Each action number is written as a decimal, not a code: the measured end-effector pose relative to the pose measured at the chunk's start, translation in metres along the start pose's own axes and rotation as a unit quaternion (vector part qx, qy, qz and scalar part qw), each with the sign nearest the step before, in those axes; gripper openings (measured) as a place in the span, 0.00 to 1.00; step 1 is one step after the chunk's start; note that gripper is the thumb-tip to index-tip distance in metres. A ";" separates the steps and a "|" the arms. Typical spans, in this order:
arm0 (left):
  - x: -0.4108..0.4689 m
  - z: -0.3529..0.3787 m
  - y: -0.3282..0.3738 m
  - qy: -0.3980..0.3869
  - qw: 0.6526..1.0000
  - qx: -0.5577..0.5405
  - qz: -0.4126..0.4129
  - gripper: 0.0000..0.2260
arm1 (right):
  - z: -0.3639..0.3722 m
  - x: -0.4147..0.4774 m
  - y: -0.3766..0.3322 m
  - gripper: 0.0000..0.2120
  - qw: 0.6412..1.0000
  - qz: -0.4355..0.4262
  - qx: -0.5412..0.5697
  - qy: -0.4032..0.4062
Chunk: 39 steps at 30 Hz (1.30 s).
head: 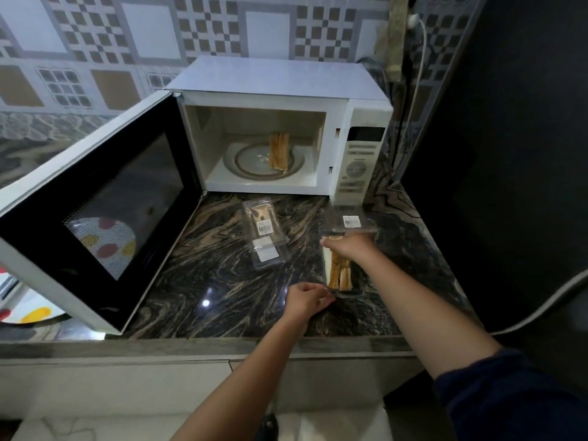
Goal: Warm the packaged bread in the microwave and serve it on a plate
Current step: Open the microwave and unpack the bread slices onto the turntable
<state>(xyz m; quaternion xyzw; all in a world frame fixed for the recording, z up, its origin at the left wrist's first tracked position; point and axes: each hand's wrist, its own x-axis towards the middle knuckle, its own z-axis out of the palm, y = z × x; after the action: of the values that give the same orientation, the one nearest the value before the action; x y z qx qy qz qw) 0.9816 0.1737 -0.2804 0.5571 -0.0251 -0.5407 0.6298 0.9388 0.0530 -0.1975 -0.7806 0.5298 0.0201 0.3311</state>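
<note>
- Left hand [307, 299]: pinches near end of clear bread pack [346, 291], close to front edge of surface [222, 281], right of middle.
- Bread slices [339, 272] in pack: brown crusts, pale faces, standing on edge side by side.
- Right hand [350, 246]: fingers curled over far end of slices, likely to lift them out.
- Empty pack [265, 240]: just left, labelled.
- Microwave [362, 154]: at back edge, door open; other bread [279, 151] already on dish inside.
- Left to do: load second lot, heat, serve.
- Spotted plate [31, 313]: at left edge, unused.
</note>
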 end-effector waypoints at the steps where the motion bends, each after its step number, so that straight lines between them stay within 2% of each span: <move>1: 0.001 0.000 0.000 -0.001 1.000 -0.001 0.000 0.06 | 0.003 0.002 -0.001 0.36 1.000 0.009 -0.004 -0.009; 5: 0.002 0.003 0.000 -0.010 1.000 0.008 -0.009 0.05 | 0.012 0.011 -0.003 0.33 0.999 0.030 -0.005 -0.009; 10: 0.007 0.006 -0.001 -0.002 1.000 0.000 -0.015 0.03 | 0.011 0.013 -0.009 0.24 0.997 0.052 -0.051 -0.038; 15: 0.009 0.008 -0.003 -0.006 1.000 0.004 -0.012 0.03 | 0.006 0.010 -0.012 0.24 0.994 0.055 -0.085 -0.040; 17: 0.008 0.009 -0.002 -0.005 1.000 0.001 -0.008 0.06 | 0.005 0.011 -0.012 0.24 0.995 0.053 -0.084 -0.029; 21: 0.008 0.013 -0.002 0.025 1.000 -0.006 -0.003 0.03 | -0.001 0.011 -0.011 0.22 0.998 0.039 -0.059 0.006; 25: 0.009 0.015 -0.004 0.060 0.998 0.002 0.009 0.10 | -0.010 0.007 -0.011 0.20 0.998 0.016 -0.040 0.043; 29: 0.009 0.017 -0.004 0.086 0.996 0.027 0.025 0.10 | -0.018 -0.007 0.001 0.12 0.997 0.008 -0.027 0.077; 34: 0.006 0.021 -0.006 0.105 0.992 0.048 0.039 0.06 | -0.025 -0.033 0.028 0.20 0.992 0.004 -0.023 0.121; 39: 0.003 0.017 -0.012 0.128 0.977 0.151 0.080 0.03 | -0.041 -0.055 0.070 0.17 0.993 -0.005 0.019 0.118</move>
<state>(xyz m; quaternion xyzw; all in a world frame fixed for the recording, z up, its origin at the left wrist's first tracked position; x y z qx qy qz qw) 0.9648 0.1628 -0.2843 0.7069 -0.0701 -0.4023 0.5775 0.8429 0.0607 -0.1789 -0.7739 0.5615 -0.0841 0.2806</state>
